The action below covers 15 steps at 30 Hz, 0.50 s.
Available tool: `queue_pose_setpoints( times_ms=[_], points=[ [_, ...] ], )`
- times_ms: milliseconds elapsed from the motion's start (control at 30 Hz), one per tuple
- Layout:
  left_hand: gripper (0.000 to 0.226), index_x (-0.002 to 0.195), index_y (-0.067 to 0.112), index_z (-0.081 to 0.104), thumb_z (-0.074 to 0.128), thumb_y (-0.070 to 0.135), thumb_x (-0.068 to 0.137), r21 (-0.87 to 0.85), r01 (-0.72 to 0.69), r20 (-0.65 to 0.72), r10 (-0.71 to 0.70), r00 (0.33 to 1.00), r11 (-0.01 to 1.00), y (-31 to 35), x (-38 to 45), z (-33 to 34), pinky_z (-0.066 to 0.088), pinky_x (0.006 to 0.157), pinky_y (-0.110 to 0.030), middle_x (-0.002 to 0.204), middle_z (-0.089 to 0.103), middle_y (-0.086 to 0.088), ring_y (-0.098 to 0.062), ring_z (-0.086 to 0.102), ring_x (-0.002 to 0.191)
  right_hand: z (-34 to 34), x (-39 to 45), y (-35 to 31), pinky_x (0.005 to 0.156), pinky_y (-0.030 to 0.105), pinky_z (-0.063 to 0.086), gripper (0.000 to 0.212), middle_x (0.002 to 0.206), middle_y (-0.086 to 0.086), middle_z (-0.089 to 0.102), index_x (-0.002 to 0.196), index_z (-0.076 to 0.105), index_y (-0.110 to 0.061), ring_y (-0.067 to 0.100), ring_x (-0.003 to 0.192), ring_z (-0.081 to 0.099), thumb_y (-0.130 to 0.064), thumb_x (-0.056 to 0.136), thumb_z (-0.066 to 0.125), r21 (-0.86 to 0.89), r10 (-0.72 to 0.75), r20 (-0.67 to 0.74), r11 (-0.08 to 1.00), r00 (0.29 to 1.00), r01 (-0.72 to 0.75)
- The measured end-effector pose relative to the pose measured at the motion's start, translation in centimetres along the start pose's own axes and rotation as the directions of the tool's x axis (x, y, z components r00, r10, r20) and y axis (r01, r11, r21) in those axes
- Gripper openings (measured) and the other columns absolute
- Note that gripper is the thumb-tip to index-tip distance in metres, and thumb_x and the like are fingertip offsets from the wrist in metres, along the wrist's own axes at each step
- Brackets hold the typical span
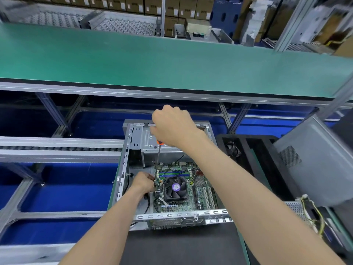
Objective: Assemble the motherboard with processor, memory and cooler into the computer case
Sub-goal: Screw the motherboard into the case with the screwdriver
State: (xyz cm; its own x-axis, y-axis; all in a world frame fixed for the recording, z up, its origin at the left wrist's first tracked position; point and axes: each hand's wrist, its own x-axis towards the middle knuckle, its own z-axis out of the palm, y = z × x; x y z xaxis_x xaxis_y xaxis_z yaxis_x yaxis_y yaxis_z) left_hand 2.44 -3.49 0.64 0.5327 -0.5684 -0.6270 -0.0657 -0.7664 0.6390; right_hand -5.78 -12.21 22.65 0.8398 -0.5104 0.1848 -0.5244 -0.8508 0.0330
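While the green printed motherboard (183, 188) with its black finned cooler and purple-hubbed fan (175, 187) already lies flat inside the open grey steel computer case (125, 165), the right hand (172, 127) curls tight around the orange handle of a long-shafted screwdriver (158, 159), holding it nearly upright so the tip meets the board's left edge squarely. The left hand (143, 183) pinches something small at that tip, probably steadying a screw, though the item itself is too small to tell. The case sits on a black mat (181, 245) just below a green conveyor belt (152, 60).
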Motion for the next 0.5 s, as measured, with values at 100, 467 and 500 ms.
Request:
queue_pose_setpoints(
  times_ms=[100,467,500],
  points=[
    [0.031,0.112,0.001,0.065,0.058,-0.014,0.086,0.016,-0.021,-0.012,0.021,1.000,1.000,-0.2,0.3,0.1,0.051,0.085,-0.026,0.113,0.063,-0.015,-0.022,0.059,0.096,0.1,-0.2,0.4,0.057,0.036,0.027,0.038,0.069,0.000,0.032,0.069,0.032,-0.017,0.026,0.060,0.042,-0.033,0.094,0.055,-0.078,0.017,-0.041,0.997,0.999,-0.020],
    [0.042,0.122,0.008,0.063,0.054,-0.013,0.086,0.155,-0.076,0.010,0.075,0.997,0.985,-0.6,-0.2,-0.2,0.052,0.083,-0.025,0.119,0.065,-0.012,-0.025,0.064,0.109,0.1,-0.4,-0.4,0.060,0.036,0.030,0.022,0.068,-0.002,0.029,0.082,0.041,-0.014,0.029,0.068,0.046,-0.026,0.093,0.055,-0.055,-0.020,-0.065,0.998,0.998,0.016],
    [0.043,0.122,0.008,0.063,0.054,-0.013,0.086,0.155,-0.078,0.009,0.078,0.997,0.985,-0.7,-0.2,-0.2,0.052,0.087,-0.025,0.121,0.064,-0.012,-0.024,0.064,0.110,-0.2,-0.3,-0.3,0.059,0.035,0.030,0.020,0.072,0.000,0.034,0.084,0.043,-0.014,0.027,0.068,0.047,-0.027,0.089,0.058,-0.006,-0.040,-0.022,0.999,0.999,0.040]
  ],
)
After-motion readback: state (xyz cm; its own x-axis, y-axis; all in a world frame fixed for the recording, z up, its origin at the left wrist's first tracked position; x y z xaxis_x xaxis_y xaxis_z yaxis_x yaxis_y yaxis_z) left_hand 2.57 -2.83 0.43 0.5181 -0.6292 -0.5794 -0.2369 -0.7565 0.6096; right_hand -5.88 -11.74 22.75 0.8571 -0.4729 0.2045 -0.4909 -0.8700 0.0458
